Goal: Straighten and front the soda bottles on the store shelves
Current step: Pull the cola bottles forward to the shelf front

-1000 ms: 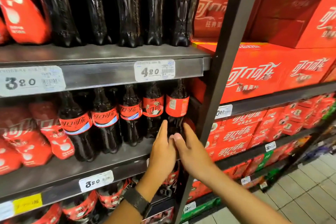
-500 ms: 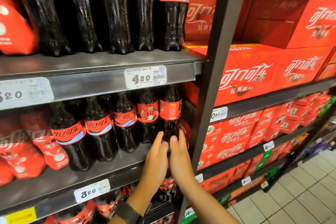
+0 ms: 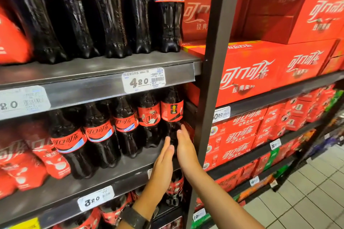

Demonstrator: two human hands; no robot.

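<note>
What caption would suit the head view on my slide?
Fronting soda: left hand and right hand, fingers straight, flank the rightmost cola bottle on the middle shelf.

Head view: is looking forward and slightly down, close before the black upright post (image 3: 216, 80).
Left of post: bottle shelves (image 3: 96, 72) are filling the frame.
Right of post: carton shelves (image 3: 279, 96) are receding.

left grip (image 3: 163, 161) flat, right grip (image 3: 186, 151) flat
</note>
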